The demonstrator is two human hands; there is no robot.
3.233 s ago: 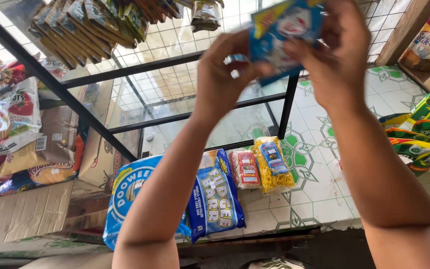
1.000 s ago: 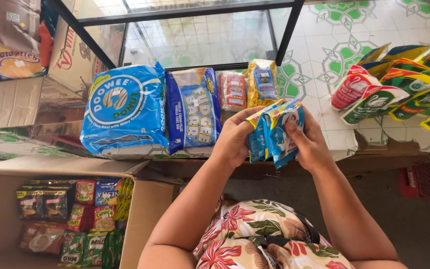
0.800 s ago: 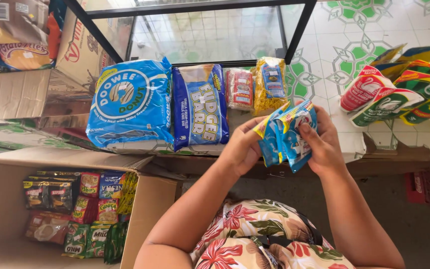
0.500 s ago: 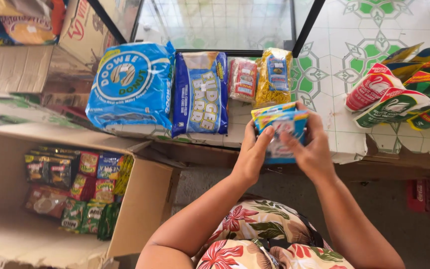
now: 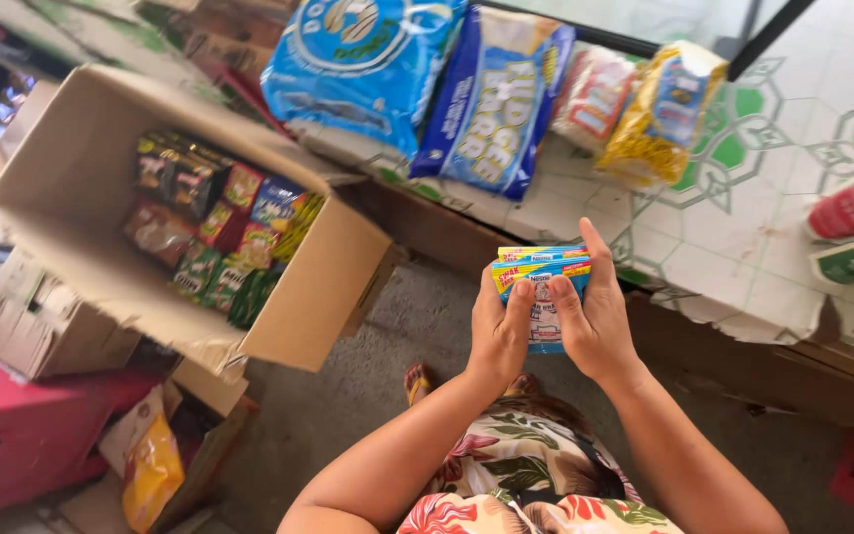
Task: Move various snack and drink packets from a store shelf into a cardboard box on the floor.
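Both hands closed together around a small stack of blue sachets.

Left hand [image 5: 499, 334] and right hand [image 5: 595, 321] pressed in from either side of the stack of sachets [image 5: 543, 293], thumbs laid across its front, holding it upright above the person's flowered clothing [image 5: 526, 475] and the grey floor [image 5: 387, 366]. Left of the stack stood an open cardboard box [image 5: 279, 326], with rows of small colourful snack packets [image 5: 219, 227] lying in its bottom. Just beyond the stack ran the tiled counter [image 5: 743, 247] with its green pattern. Farther back on that counter, past the stack, lay a big blue biscuit bag [image 5: 358, 49], a dark blue bag [image 5: 491, 99] touching it, a pale red pack [image 5: 593, 94] and a yellow bag [image 5: 659, 109].
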